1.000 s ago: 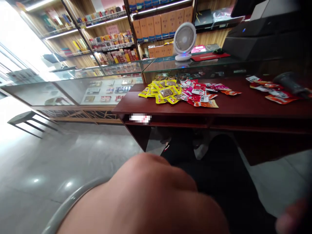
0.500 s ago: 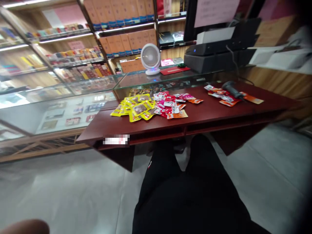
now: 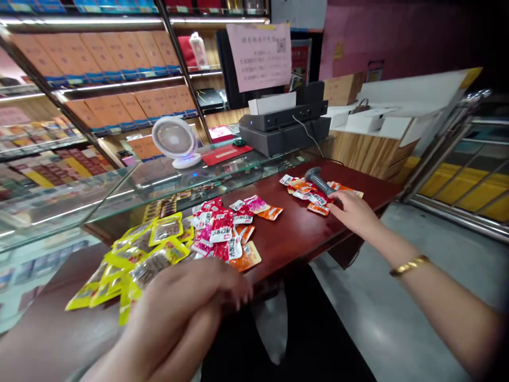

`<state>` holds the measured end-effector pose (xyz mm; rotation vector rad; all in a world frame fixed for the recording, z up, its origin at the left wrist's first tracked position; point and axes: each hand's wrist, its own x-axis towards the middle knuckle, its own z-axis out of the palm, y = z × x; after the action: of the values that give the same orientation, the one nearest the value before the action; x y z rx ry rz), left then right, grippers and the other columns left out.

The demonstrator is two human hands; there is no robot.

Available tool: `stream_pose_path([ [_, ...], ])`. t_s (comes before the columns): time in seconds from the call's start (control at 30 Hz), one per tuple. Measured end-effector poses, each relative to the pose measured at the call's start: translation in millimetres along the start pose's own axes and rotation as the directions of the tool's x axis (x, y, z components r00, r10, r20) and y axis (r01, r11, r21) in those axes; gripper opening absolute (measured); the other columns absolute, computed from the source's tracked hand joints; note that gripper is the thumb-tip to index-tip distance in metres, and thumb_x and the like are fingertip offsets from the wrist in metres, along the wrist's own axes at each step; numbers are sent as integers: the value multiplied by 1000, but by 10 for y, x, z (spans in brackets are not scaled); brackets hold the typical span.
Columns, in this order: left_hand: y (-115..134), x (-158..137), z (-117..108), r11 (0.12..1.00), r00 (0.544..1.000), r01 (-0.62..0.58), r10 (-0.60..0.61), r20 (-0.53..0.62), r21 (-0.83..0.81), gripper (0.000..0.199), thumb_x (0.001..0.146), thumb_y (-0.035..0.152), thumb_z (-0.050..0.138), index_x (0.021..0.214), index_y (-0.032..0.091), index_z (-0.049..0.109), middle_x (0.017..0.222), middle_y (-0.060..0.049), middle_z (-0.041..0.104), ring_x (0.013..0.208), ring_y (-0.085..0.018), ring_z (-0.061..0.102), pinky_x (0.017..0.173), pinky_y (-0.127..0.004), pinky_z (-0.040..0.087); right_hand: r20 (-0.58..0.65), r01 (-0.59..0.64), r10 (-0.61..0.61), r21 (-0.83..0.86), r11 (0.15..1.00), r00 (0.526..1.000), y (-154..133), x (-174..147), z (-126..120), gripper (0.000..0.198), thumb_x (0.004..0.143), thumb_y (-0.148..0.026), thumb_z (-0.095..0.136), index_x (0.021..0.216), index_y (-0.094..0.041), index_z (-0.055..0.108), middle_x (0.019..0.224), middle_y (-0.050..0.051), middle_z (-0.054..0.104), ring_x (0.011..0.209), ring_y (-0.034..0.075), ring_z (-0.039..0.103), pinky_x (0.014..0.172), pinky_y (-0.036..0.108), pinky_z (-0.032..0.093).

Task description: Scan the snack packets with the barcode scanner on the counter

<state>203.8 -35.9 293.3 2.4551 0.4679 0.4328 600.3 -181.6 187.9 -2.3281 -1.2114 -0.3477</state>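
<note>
My right hand [image 3: 352,209] reaches over the table, thumb and fingers apart, its fingertips at the handle end of a grey handheld barcode scanner [image 3: 318,180]. That scanner lies on a small pile of red and orange snack packets [image 3: 312,197]. In front of the larger piles is my left hand [image 3: 186,294], fingers loosely bent and blurred, with nothing seen in it. Beyond it lies a heap of yellow snack packets [image 3: 165,231] with clear windows. Touching that heap on its right is a pile of red, pink and orange snack packets [image 3: 220,225].
A dark red table [image 3: 278,239] stands against a glass display counter [image 3: 131,188]. On the counter are a white fan [image 3: 175,139], a red mat [image 3: 228,154] and a black printer-like machine [image 3: 284,132]. Metal railings [image 3: 441,154] stand at right. Shelves of boxes line the back.
Both hands have come into view over the table, the right one arriving at the barcode scanner. The view has moved closer and turned right. The packets look unmoved.
</note>
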Motion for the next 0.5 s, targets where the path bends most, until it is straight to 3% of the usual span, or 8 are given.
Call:
stream_pose_path([
  [0.13, -242, 972, 319, 996, 995, 69, -73, 69, 62, 32, 80, 27, 43, 95, 27, 71, 93, -4, 73, 88, -21, 66, 84, -34, 54, 3, -168, 173, -229, 959, 985, 297, 505, 353, 41, 88, -41, 55, 112, -10, 64, 108, 21, 67, 103, 34, 61, 90, 43, 46],
  [0.3, -650, 1660, 666, 970, 997, 22, -38, 62, 244, 32, 83, 21, 45, 105, 24, 68, 104, -3, 71, 96, -19, 65, 89, -31, 50, 106, -202, 246, -317, 927, 963, 396, 797, 506, 51, 85, -52, 56, 109, -9, 64, 103, 22, 68, 95, 34, 64, 79, 39, 46],
  [0.5, -875, 2341, 827, 758, 997, 27, -70, 41, 651, 38, 91, 41, 46, 108, 15, 67, 111, -15, 67, 108, -28, 61, 96, -38, 46, 134, -254, 301, -287, 924, 944, 404, 908, 559, 36, 88, -44, 56, 102, -11, 65, 99, 20, 70, 91, 30, 67, 74, 35, 46],
])
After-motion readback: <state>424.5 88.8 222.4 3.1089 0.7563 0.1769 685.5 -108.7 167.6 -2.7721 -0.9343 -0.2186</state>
